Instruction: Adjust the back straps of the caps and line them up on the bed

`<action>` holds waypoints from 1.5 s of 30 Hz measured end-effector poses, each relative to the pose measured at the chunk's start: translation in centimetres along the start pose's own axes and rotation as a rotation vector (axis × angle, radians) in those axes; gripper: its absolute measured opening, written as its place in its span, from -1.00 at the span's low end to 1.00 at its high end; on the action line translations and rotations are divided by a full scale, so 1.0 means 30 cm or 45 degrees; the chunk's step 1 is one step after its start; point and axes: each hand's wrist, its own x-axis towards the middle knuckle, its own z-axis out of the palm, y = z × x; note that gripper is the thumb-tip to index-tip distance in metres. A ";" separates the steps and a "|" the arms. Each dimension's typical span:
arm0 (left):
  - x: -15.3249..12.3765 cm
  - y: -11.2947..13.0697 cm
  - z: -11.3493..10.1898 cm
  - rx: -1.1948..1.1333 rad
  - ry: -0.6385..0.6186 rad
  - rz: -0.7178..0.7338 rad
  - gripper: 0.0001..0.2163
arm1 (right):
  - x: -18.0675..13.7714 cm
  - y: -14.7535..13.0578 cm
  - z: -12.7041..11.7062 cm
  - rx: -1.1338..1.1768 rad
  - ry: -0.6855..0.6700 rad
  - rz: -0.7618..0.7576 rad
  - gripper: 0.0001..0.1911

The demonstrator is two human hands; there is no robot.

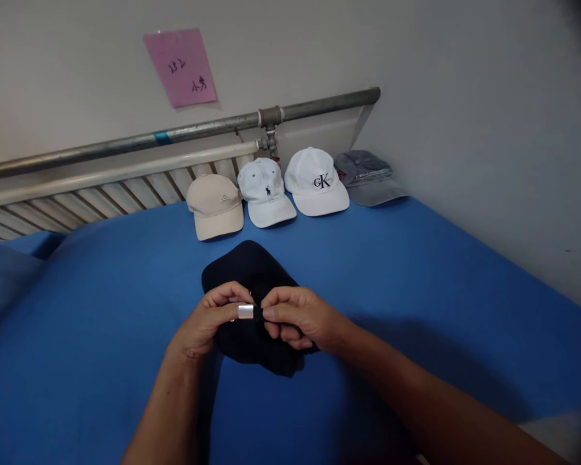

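A black baseball cap [246,261] is held just over the blue surface, with its back strap toward me. My left hand [210,320] pinches the silver metal buckle [245,312] of the strap between thumb and fingers. Close beside it, my right hand [297,313] is closed on the black strap [258,314] where it meets the buckle. The hands nearly touch, and they hide part of the cap's rear opening.
Along the back stand a beige cap [215,201], a white cap with a small horse logo [267,187], a white CK cap [315,177] and a grey cap [368,174]. Behind them are a radiator [101,184] and a pipe [213,126]. A wall [489,129] bounds the blue-covered surface [101,310] at right.
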 end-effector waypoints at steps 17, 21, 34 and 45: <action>0.005 0.005 0.013 0.089 -0.015 0.064 -0.90 | 0.008 0.002 0.008 -0.106 0.132 0.001 -0.92; 0.005 0.006 0.015 0.094 0.003 0.062 -0.90 | 0.015 0.014 0.006 -0.089 0.147 -0.013 -0.92; -0.002 0.002 -0.005 0.083 -0.109 0.113 -0.85 | 0.008 0.017 0.011 -0.032 0.176 -0.035 -0.91; -0.005 0.012 -0.006 0.290 -0.052 0.109 -0.84 | 0.000 0.003 0.009 -0.139 0.142 -0.051 -0.91</action>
